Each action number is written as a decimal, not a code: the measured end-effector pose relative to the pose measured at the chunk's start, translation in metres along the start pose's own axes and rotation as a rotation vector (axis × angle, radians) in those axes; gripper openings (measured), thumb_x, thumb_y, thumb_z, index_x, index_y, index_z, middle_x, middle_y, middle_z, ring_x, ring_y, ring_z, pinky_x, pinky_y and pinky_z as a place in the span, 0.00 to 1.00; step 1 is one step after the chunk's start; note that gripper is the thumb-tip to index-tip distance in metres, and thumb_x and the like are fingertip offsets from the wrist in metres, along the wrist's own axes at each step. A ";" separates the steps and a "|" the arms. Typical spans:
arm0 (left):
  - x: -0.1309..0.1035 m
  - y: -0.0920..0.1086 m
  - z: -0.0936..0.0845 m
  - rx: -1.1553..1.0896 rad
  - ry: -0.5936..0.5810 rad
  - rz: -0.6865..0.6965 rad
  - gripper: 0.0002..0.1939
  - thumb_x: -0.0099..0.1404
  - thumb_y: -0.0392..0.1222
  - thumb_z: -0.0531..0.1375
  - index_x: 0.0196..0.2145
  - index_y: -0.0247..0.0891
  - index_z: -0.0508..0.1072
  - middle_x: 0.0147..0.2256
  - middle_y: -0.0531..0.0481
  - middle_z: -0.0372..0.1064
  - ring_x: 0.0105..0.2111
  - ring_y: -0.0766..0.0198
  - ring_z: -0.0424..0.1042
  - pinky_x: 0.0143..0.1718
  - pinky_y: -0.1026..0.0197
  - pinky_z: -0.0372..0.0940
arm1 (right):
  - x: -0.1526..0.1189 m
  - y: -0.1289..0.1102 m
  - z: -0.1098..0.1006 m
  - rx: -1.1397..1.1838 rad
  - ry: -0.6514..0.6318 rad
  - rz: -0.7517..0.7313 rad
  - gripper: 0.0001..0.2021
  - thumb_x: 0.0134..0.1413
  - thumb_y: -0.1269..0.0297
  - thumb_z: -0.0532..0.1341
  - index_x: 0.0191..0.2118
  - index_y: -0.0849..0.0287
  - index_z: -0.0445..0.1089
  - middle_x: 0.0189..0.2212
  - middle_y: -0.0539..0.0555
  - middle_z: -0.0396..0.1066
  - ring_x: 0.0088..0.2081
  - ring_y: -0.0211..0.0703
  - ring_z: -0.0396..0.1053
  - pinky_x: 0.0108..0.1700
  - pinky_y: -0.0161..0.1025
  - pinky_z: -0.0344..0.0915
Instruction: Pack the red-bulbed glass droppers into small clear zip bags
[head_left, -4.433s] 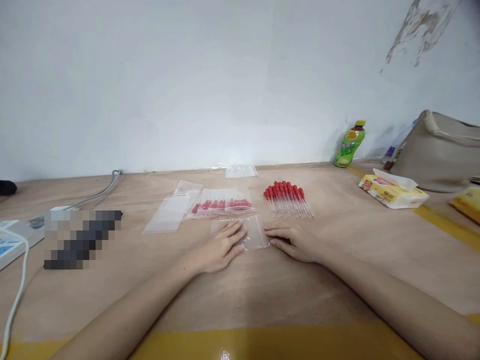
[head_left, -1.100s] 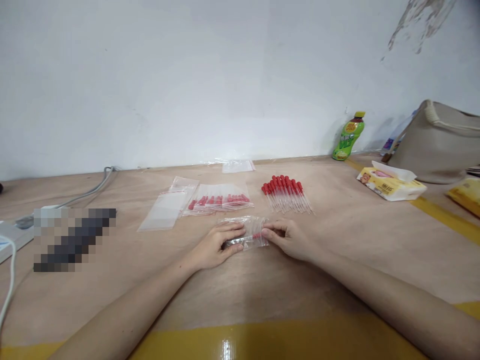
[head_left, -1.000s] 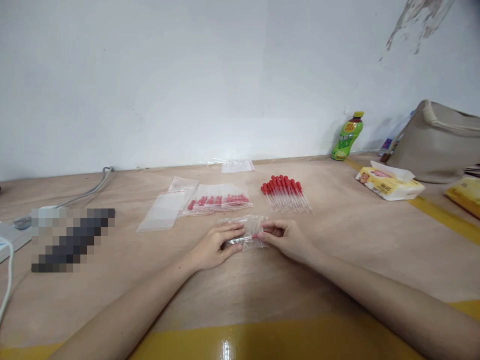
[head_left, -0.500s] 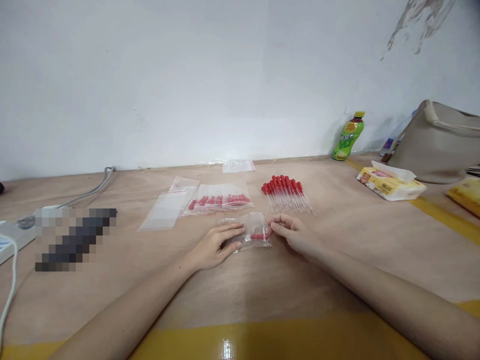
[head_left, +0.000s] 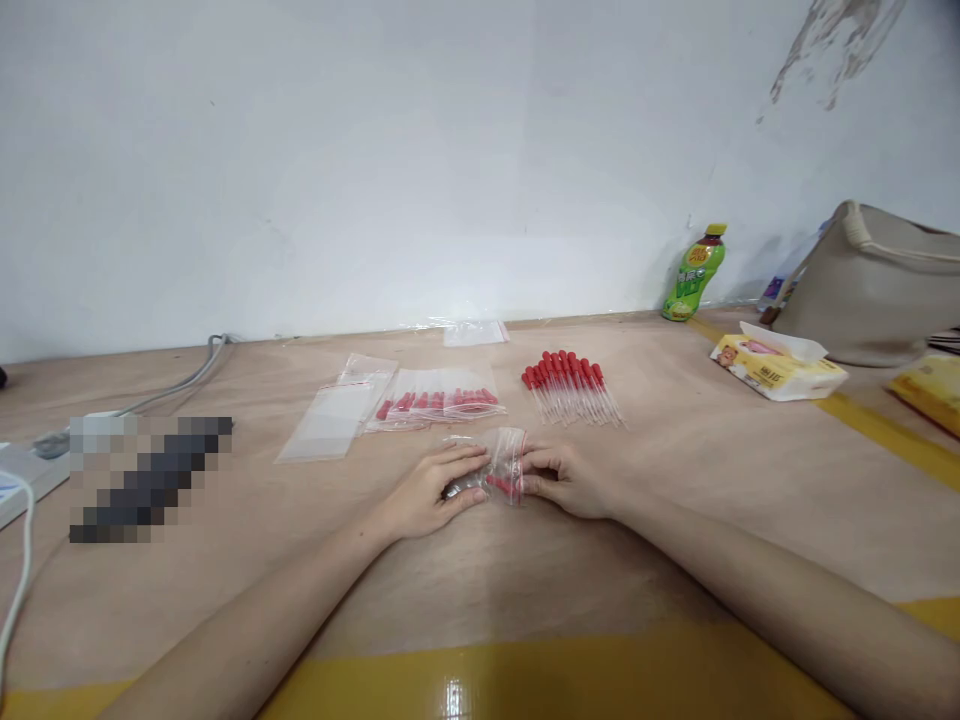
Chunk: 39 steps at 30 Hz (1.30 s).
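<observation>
Brown, paper-like covering [head_left: 450,590] spreads over the table, with a glossy yellow strip [head_left: 405,680] across the bottom of the frame. At the centre lies a small clear plastic bag with a red line along one edge [head_left: 504,447], a red piece [head_left: 501,485] showing inside. Over its left part rests the left hand [head_left: 439,490], fingers stretched and thumb spread apart; the right hand [head_left: 574,480] has bent fingers, their tips at the red-lined edge, though whether they pinch the film I cannot tell. Just beyond lie flat translucent bags [head_left: 322,425], an overlapping row of bags with red bulbs inside [head_left: 424,382] and, right of centre, fanned clear droppers with red bulbs [head_left: 566,378]. White wall [head_left: 375,150] fills the upper frame. Fingers hide the central bag's left end; a pixelated dark shape [head_left: 165,480] at left is unreadable. Cut off by the frame's sides are a white cable [head_left: 28,540], a yellow packet [head_left: 930,390] and a beige handbag [head_left: 877,285]. Brown covering stretches between the forearms, and from the right hand toward a yellow-and-white tissue pack [head_left: 780,372]; its far edge meets the wall, near a green bottle with a yellow cap [head_left: 694,275].
</observation>
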<state>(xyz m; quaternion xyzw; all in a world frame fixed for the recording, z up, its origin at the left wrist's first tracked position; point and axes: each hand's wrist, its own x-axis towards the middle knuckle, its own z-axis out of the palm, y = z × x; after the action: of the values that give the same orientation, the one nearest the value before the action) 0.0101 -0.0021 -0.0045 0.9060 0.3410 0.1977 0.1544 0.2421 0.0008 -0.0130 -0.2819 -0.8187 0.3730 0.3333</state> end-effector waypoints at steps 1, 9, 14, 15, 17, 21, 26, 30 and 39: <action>0.000 0.000 0.000 0.001 -0.001 0.002 0.22 0.63 0.48 0.54 0.54 0.39 0.63 0.53 0.44 0.60 0.54 0.57 0.59 0.55 0.51 0.55 | 0.000 0.000 0.000 -0.020 -0.018 -0.014 0.10 0.53 0.60 0.57 0.35 0.58 0.71 0.35 0.54 0.71 0.38 0.39 0.67 0.43 0.39 0.62; 0.001 0.001 -0.004 -0.028 -0.026 0.015 0.19 0.67 0.43 0.49 0.55 0.40 0.61 0.54 0.46 0.60 0.54 0.59 0.59 0.55 0.53 0.54 | -0.002 0.002 -0.006 -0.123 -0.031 -0.037 0.13 0.56 0.65 0.52 0.44 0.59 0.68 0.34 0.53 0.70 0.35 0.38 0.66 0.40 0.38 0.63; -0.004 -0.007 -0.013 -0.047 0.026 -0.025 0.18 0.65 0.42 0.51 0.53 0.41 0.63 0.54 0.47 0.60 0.53 0.59 0.60 0.53 0.55 0.57 | -0.008 0.002 -0.013 -0.376 -0.022 -0.017 0.22 0.50 0.60 0.59 0.53 0.56 0.62 0.37 0.55 0.70 0.35 0.42 0.65 0.40 0.42 0.62; -0.005 -0.009 -0.014 -0.050 0.047 -0.035 0.16 0.64 0.43 0.52 0.49 0.41 0.66 0.53 0.47 0.61 0.52 0.59 0.62 0.51 0.56 0.59 | -0.009 0.002 -0.015 -0.419 -0.024 -0.029 0.23 0.50 0.59 0.59 0.53 0.56 0.61 0.39 0.56 0.69 0.38 0.44 0.65 0.43 0.44 0.60; -0.007 -0.012 -0.014 -0.069 0.070 -0.053 0.12 0.63 0.45 0.55 0.42 0.40 0.69 0.50 0.47 0.64 0.48 0.59 0.66 0.47 0.58 0.62 | -0.009 0.003 -0.016 -0.459 -0.028 -0.051 0.26 0.49 0.60 0.59 0.55 0.56 0.59 0.43 0.58 0.68 0.43 0.47 0.63 0.46 0.46 0.58; -0.006 -0.011 -0.011 -0.112 0.074 -0.082 0.08 0.62 0.44 0.55 0.35 0.38 0.69 0.45 0.47 0.67 0.42 0.62 0.68 0.42 0.61 0.63 | -0.007 0.003 -0.013 -0.447 -0.009 -0.061 0.27 0.49 0.63 0.59 0.57 0.56 0.55 0.41 0.56 0.68 0.42 0.44 0.64 0.45 0.44 0.59; -0.005 -0.008 -0.008 -0.132 0.088 -0.138 0.08 0.62 0.43 0.54 0.30 0.37 0.67 0.43 0.48 0.67 0.38 0.63 0.69 0.38 0.62 0.64 | -0.008 0.003 -0.011 -0.435 0.083 -0.071 0.16 0.51 0.71 0.55 0.47 0.57 0.63 0.34 0.53 0.70 0.35 0.41 0.64 0.42 0.41 0.59; -0.006 -0.008 -0.007 -0.126 0.091 -0.142 0.08 0.62 0.43 0.54 0.30 0.37 0.67 0.43 0.48 0.67 0.38 0.63 0.69 0.37 0.62 0.64 | -0.010 0.009 -0.019 -0.545 0.055 -0.106 0.10 0.52 0.73 0.53 0.34 0.56 0.70 0.32 0.54 0.69 0.36 0.42 0.64 0.40 0.41 0.57; -0.007 -0.008 -0.010 -0.068 0.048 -0.013 0.18 0.59 0.48 0.58 0.46 0.40 0.66 0.48 0.46 0.66 0.48 0.57 0.64 0.49 0.54 0.60 | -0.011 0.008 -0.022 -0.278 0.091 0.056 0.07 0.51 0.64 0.57 0.34 0.58 0.71 0.33 0.53 0.71 0.35 0.40 0.66 0.39 0.39 0.60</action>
<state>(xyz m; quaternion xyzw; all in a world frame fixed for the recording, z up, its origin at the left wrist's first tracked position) -0.0035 0.0007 -0.0011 0.8930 0.3436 0.2298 0.1781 0.2674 0.0067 -0.0126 -0.3648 -0.8384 0.2520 0.3170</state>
